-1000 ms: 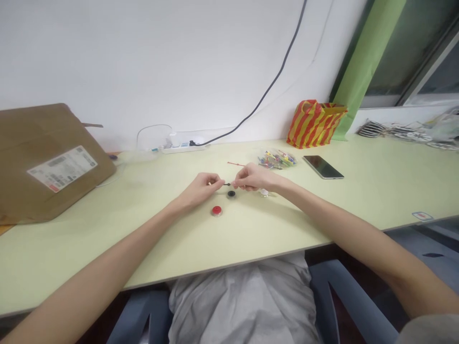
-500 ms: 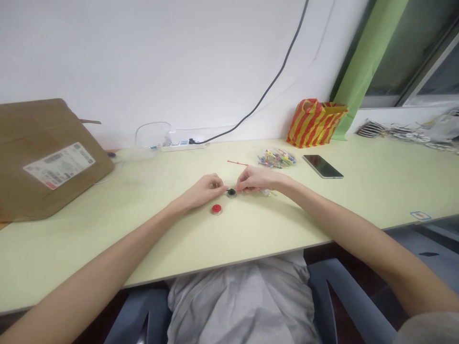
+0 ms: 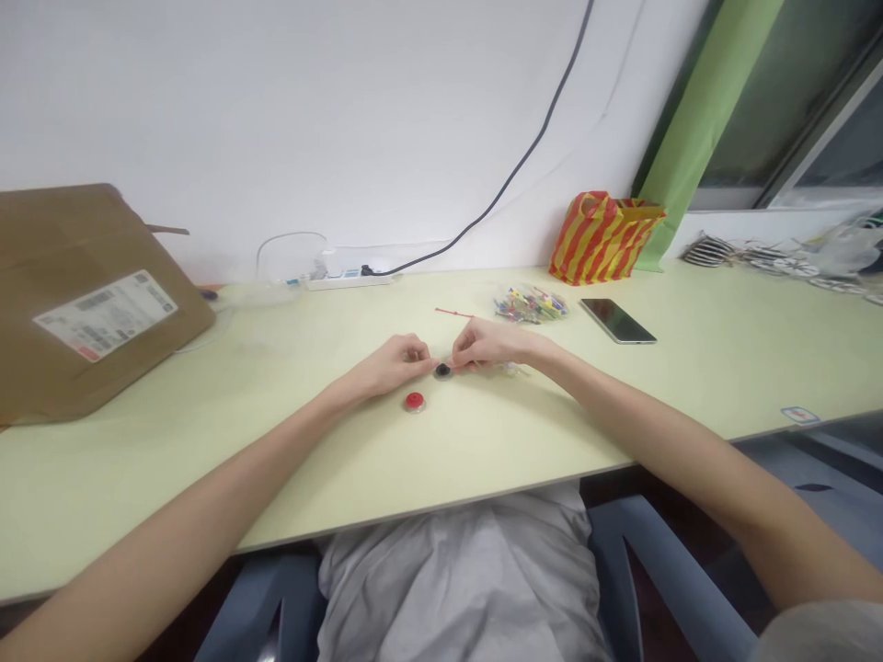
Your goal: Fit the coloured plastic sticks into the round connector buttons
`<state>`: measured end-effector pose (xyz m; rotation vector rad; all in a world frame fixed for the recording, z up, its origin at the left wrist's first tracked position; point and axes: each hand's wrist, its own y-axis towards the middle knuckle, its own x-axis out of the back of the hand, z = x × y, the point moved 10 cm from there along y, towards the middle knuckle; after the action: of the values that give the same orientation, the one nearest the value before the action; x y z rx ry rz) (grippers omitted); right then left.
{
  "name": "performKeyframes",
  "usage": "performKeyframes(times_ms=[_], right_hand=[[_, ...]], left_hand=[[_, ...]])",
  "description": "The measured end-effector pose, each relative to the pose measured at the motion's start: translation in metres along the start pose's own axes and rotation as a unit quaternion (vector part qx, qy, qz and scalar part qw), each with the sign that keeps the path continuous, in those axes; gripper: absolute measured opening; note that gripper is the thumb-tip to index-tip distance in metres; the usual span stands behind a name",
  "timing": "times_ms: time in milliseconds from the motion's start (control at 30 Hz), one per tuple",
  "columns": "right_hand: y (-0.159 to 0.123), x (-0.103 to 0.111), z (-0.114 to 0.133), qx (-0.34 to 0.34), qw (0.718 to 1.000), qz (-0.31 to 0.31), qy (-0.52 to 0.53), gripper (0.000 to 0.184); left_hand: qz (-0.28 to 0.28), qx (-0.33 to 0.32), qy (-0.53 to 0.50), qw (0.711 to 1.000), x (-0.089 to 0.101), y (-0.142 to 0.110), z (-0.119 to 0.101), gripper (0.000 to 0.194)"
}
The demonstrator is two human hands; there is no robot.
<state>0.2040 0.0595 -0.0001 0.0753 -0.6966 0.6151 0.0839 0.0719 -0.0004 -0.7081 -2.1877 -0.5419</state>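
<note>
- Both forearms reach forward from the near edge of the pale green bench (image 3: 207, 478) and angle inward, so the hands meet near its middle
- The left hand (image 3: 393, 363) rests low on the bench, fingers curled in with the tips pinched together right at the small black disc (image 3: 442, 370); whether they grip it is too small to tell
- The right hand (image 3: 487, 348) comes in from the other side, fingers bunched and pressed close to the same disc, touching or just beside it
- The black disc lies on the bench between the two hands
- A red disc (image 3: 415, 402) lies just in front of the left hand, apart from the black one
- A phone (image 3: 617, 321) and a heap of coloured pins (image 3: 531, 304) lie beyond the right hand
</note>
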Motion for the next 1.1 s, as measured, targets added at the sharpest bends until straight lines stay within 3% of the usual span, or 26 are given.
performKeyframes(times_ms=[367, 733, 1100], right_hand=[[0.003, 0.001, 0.000, -0.005, 0.999, 0.005, -0.035, 0.022], [0.007, 0.006, 0.008, 0.062, 0.991, -0.057, -0.103, 0.025], [0.009, 0.009, 0.007, 0.075, 0.984, -0.088, -0.134, 0.024]], left_hand=[[0.023, -0.015, 0.027, 0.999, -0.005, 0.005, 0.004, 0.033], [-0.030, -0.012, 0.050, 0.998, 0.004, 0.000, -0.008, 0.037], [-0.044, -0.014, 0.045, 0.998, 0.006, 0.000, -0.009, 0.037]])
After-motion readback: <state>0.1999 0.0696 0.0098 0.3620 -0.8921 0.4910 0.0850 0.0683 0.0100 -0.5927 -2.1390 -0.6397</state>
